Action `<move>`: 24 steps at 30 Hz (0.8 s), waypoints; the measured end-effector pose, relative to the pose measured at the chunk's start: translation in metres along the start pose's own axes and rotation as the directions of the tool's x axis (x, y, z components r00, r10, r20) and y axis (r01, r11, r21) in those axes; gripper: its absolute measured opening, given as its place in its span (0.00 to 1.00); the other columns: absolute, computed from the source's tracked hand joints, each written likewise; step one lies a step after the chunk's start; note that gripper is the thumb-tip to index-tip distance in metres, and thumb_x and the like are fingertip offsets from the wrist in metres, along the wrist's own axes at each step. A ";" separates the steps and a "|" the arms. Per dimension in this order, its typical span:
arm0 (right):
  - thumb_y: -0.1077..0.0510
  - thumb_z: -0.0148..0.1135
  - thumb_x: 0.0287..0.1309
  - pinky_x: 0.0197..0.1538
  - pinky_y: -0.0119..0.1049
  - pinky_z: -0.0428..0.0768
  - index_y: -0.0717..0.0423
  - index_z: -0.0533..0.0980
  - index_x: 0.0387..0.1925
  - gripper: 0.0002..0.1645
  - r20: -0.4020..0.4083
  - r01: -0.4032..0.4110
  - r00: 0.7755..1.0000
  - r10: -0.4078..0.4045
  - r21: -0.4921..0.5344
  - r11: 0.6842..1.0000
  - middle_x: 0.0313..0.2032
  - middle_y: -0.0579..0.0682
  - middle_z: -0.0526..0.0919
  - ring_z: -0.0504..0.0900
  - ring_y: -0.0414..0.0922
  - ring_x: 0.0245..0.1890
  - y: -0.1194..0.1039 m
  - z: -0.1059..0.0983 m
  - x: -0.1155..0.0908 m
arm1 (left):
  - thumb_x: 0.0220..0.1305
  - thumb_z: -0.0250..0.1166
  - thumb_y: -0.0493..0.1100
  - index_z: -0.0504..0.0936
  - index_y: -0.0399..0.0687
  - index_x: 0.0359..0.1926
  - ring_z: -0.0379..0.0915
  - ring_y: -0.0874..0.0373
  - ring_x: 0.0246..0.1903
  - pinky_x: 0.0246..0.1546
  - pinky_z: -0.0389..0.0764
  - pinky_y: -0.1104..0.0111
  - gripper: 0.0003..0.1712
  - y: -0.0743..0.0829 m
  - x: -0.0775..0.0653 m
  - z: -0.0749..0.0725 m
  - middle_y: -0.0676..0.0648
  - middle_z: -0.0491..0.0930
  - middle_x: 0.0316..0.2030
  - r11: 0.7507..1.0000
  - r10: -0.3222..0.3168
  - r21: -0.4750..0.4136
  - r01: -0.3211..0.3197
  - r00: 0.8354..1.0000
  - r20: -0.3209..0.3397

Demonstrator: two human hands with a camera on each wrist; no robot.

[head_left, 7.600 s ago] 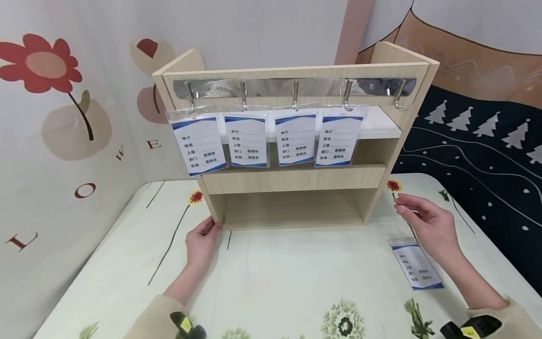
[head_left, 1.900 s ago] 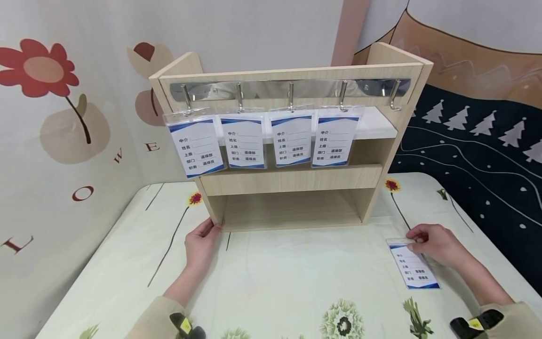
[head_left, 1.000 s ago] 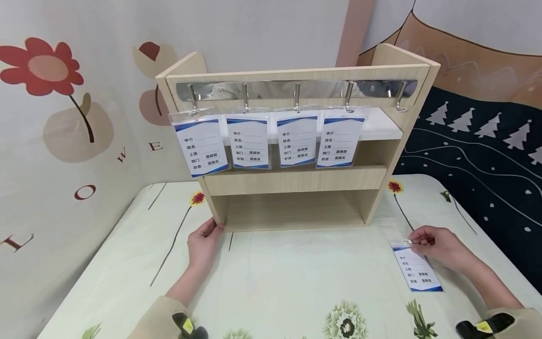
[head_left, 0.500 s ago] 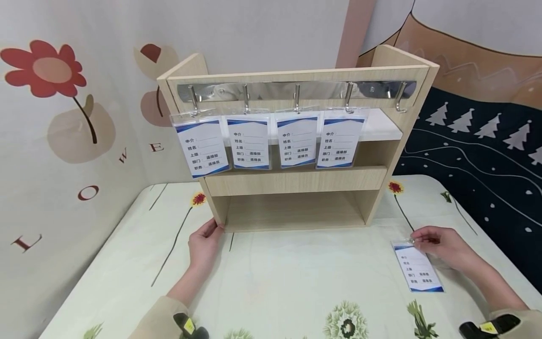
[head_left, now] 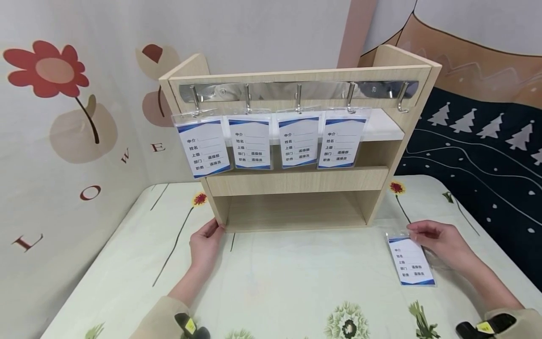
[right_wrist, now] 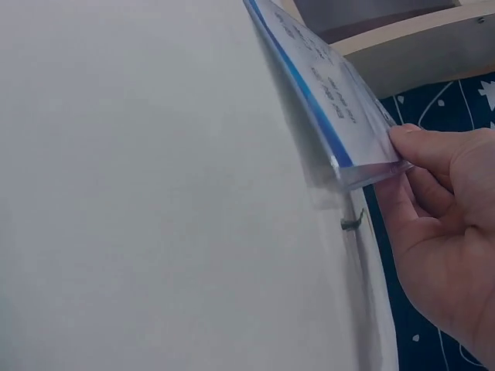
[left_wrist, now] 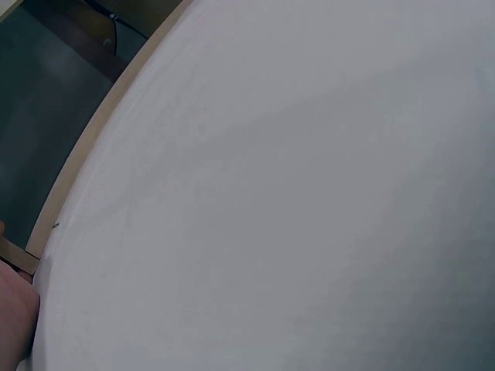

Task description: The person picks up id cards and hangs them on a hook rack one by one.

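Note:
A light wooden shelf (head_left: pixel 298 182) stands upright on the table. My left hand (head_left: pixel 205 246) grips its lower left corner; in the left wrist view only a bit of that hand (left_wrist: pixel 15 317) shows. At the right, my right hand (head_left: pixel 441 242) pinches the top right corner of a clear plastic ID badge (head_left: pixel 410 263) holding a white and blue card. In the right wrist view the badge (right_wrist: pixel 329 89) is tilted up between thumb and fingers, with a shadow under it. Similar ID badges (head_left: pixel 298 141) hang from hooks along the shelf's metal rail (head_left: pixel 271 92).
The rightmost hook (head_left: pixel 401 97) carries nothing. Below the hanging badges, the shelf has an open lower compartment (head_left: pixel 296 212). A flower-printed white cloth (head_left: pixel 288 278) covers the table. Patterned curtains stand behind and at both sides.
My right hand came down from above the badge, took its top corner, and has now raised it slightly off the cloth, shifting it up and left. My left hand stays at the shelf corner.

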State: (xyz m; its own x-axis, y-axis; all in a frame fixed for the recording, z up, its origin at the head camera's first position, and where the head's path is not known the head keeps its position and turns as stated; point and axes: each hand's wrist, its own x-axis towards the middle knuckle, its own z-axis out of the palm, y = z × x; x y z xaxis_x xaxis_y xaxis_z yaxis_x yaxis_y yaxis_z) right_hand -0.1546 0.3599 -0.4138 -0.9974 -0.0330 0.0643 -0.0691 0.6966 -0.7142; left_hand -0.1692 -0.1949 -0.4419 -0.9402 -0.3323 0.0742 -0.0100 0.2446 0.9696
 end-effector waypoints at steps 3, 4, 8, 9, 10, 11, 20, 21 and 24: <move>0.56 0.66 0.70 0.37 0.23 0.77 0.65 0.81 0.55 0.19 -0.025 0.012 1.000 -0.012 -0.005 1.000 0.48 0.59 0.86 0.77 0.36 0.37 -0.004 -0.001 -0.001 | 0.74 0.62 0.37 0.77 0.35 0.66 0.77 0.45 0.60 0.44 0.78 0.85 0.22 0.000 0.000 0.000 0.36 0.79 0.61 1.000 -0.003 -0.012 0.003 1.000 0.001; 0.56 0.66 0.69 0.37 0.23 0.77 0.65 0.81 0.55 0.19 -0.034 0.017 0.999 -0.017 -0.004 1.000 0.47 0.58 0.87 0.77 0.35 0.37 -0.005 -0.002 -0.001 | 0.74 0.62 0.37 0.77 0.36 0.66 0.77 0.45 0.60 0.44 0.78 0.85 0.22 0.000 0.000 0.000 0.36 0.79 0.61 1.000 -0.003 -0.013 0.003 1.000 0.003; 0.58 0.68 0.68 0.36 0.24 0.78 0.64 0.82 0.53 0.17 -0.073 0.056 0.996 -0.055 0.011 0.998 0.42 0.47 0.88 0.78 0.35 0.35 -0.012 -0.005 -0.002 | 0.74 0.62 0.37 0.77 0.36 0.66 0.77 0.46 0.59 0.44 0.78 0.85 0.22 0.000 0.000 0.000 0.36 0.79 0.60 1.000 -0.002 -0.017 0.002 1.000 0.002; 0.58 0.68 0.68 0.35 0.24 0.78 0.64 0.82 0.52 0.16 -0.080 0.066 0.995 -0.064 0.019 0.998 0.40 0.44 0.88 0.78 0.35 0.35 -0.013 -0.006 -0.002 | 0.74 0.62 0.37 0.77 0.36 0.66 0.77 0.46 0.59 0.44 0.78 0.85 0.22 0.000 0.000 0.000 0.37 0.79 0.60 1.000 -0.002 -0.016 0.002 1.000 0.002; 0.58 0.68 0.68 0.35 0.24 0.79 0.65 0.82 0.52 0.17 -0.086 0.074 0.994 -0.072 0.028 0.997 0.39 0.40 0.87 0.78 0.34 0.35 -0.015 -0.007 -0.002 | 0.74 0.62 0.37 0.77 0.36 0.66 0.77 0.46 0.59 0.44 0.77 0.85 0.22 0.000 0.000 0.000 0.37 0.79 0.60 1.000 -0.001 -0.015 0.001 1.000 0.003; 0.59 0.68 0.68 0.35 0.25 0.79 0.66 0.82 0.52 0.17 -0.090 0.083 0.993 -0.079 0.038 0.996 0.39 0.37 0.87 0.78 0.34 0.35 -0.017 -0.008 -0.003 | 0.74 0.62 0.37 0.77 0.36 0.66 0.77 0.46 0.59 0.44 0.78 0.85 0.22 0.000 0.000 0.000 0.37 0.79 0.60 1.000 -0.001 -0.016 0.001 1.000 0.002; 0.59 0.68 0.67 0.36 0.22 0.79 0.68 0.81 0.53 0.18 -0.142 0.130 0.982 -0.121 0.061 0.990 0.38 0.27 0.84 0.78 0.31 0.36 -0.038 -0.016 -0.005 | 0.74 0.62 0.37 0.77 0.36 0.66 0.77 0.45 0.60 0.44 0.77 0.86 0.22 0.000 0.000 0.000 0.37 0.79 0.61 1.000 0.003 -0.012 -0.003 1.000 0.003; 0.59 0.68 0.68 0.36 0.22 0.79 0.68 0.81 0.53 0.18 -0.141 0.128 0.983 -0.119 0.062 0.990 0.38 0.26 0.84 0.78 0.31 0.36 -0.040 -0.017 -0.005 | 0.74 0.62 0.37 0.77 0.36 0.66 0.77 0.46 0.60 0.44 0.77 0.86 0.22 0.000 0.000 0.000 0.37 0.79 0.61 1.000 0.004 -0.013 -0.004 1.000 0.002; 0.57 0.67 0.69 0.36 0.22 0.79 0.66 0.81 0.53 0.18 -0.140 0.120 0.984 -0.111 0.059 0.991 0.39 0.25 0.83 0.78 0.32 0.36 -0.047 -0.020 -0.006 | 0.74 0.62 0.37 0.77 0.36 0.66 0.77 0.46 0.59 0.44 0.77 0.86 0.22 0.000 0.000 0.000 0.37 0.79 0.61 1.000 0.006 -0.013 -0.006 1.000 0.002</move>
State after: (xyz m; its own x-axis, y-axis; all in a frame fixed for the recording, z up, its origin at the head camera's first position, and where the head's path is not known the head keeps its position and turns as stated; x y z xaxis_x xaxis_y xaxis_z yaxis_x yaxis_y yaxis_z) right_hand -0.1448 0.3417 -0.3665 -0.9706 -0.0095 0.2404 -0.1898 0.6440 -0.7411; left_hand -0.1693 -0.1949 -0.4424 -0.9408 -0.3294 0.0796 0.0001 0.2346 0.9721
